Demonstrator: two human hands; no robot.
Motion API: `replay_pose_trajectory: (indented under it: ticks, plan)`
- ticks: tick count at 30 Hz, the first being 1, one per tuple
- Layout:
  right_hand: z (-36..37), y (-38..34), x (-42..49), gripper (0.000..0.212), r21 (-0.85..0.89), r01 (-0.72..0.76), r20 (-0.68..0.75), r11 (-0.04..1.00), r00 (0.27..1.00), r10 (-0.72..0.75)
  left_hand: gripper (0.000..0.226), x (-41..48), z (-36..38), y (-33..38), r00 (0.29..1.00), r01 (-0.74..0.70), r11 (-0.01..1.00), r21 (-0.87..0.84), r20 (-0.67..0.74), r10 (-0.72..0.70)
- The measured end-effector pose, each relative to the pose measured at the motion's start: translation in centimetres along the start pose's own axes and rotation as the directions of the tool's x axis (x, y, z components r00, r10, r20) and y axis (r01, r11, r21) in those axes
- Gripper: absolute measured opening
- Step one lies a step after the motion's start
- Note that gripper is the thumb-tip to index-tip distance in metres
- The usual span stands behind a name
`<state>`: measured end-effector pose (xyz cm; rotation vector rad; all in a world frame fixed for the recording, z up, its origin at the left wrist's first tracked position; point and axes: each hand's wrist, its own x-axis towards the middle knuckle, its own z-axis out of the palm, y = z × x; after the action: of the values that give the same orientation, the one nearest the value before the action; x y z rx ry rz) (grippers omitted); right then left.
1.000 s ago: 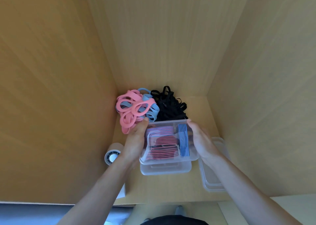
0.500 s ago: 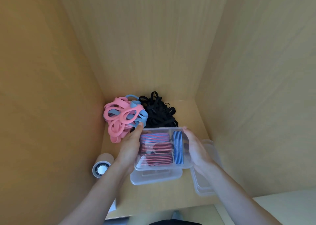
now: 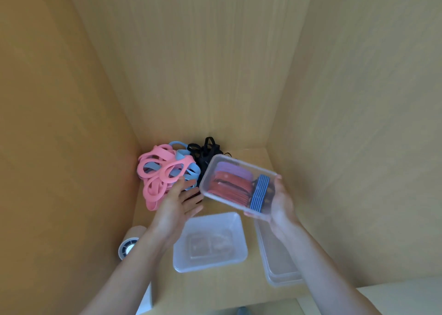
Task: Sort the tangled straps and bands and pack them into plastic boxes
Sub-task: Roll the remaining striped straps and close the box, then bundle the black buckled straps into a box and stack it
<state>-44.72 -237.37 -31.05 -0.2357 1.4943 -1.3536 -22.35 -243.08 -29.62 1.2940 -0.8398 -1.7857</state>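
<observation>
My right hand [image 3: 279,203] grips the right end of a clear plastic box [image 3: 216,171], lifted and tilted above the shelf. Folded red and purple striped straps and a blue striped band [image 3: 259,193] lie inside it. My left hand [image 3: 175,203] hovers apart from the box with fingers spread and holds nothing. It is just in front of the tangle of pink and light blue bands [image 3: 162,173]. A heap of black straps [image 3: 205,152] sits behind the lifted box. A second clear box [image 3: 210,241] lies on the shelf below, with something reddish in it.
A stack of clear lids or boxes [image 3: 277,257] lies at the right on the wooden shelf [image 3: 215,288]. A white roll [image 3: 130,243] lies at the left by the side wall. Wooden walls enclose the left, back and right sides.
My left hand has let go of the filled box. My right hand has lifted it up and to the right, uncovering the box beneath.
</observation>
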Motion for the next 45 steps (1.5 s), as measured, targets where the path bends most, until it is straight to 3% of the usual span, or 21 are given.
replay_pose_trajectory:
  ticks: [7, 12, 16, 21, 25, 31, 38, 45]
  plan:
    - [-0.6, -2.2, 5.3, 0.036, 0.3, 0.0, -0.106, 0.954, 0.994, 0.034, 0.026, -0.8, -2.7, -1.7, 0.993, -0.052, 0.996, 0.074, -0.102, 0.059]
    - [0.7, -1.9, 8.6, 0.036, 0.258, -0.033, -0.152, 0.966, 0.986, 0.075, 0.033, -3.1, -3.8, -2.5, 0.986, -0.125, 0.98, 0.156, -0.092, 0.14]
    - [1.1, -0.9, 10.0, 0.039, 0.288, -0.003, -0.219, 0.958, 0.973, 0.069, 0.025, -4.4, -4.8, -3.0, 0.981, -0.15, 0.971, 0.184, -0.096, 0.17]
    - [1.0, -0.9, 11.1, 0.024, 0.13, 0.012, -0.354, 0.991, 0.935, 0.035, 0.03, -5.6, -5.1, -3.2, 0.977, -0.16, 0.968, 0.191, -0.108, 0.183]
    - [0.4, -0.9, 11.0, 0.01, 0.105, -0.002, -0.363, 0.994, 0.931, 0.041, 0.024, -5.7, -4.5, -3.0, 0.977, -0.16, 0.969, 0.19, -0.111, 0.183]
    - [-0.8, -0.8, 8.8, 0.019, 0.169, 0.019, -0.368, 0.985, 0.929, 0.045, 0.023, -5.5, -3.6, -2.4, 0.977, -0.159, 0.966, 0.205, -0.107, 0.183]
    - [-1.8, 1.3, 5.2, 0.027, 0.078, 0.144, -0.316, 0.987, 0.942, -0.112, 0.029, -5.4, -4.1, -2.7, 0.979, -0.131, 0.976, 0.172, -0.133, 0.155]
    - [1.7, 1.9, 1.7, 0.033, -0.085, 0.341, -0.012, 0.936, 0.939, -0.343, 0.032, -6.2, -5.4, -2.4, 0.973, -0.126, 0.99, 0.056, -0.188, 0.135]
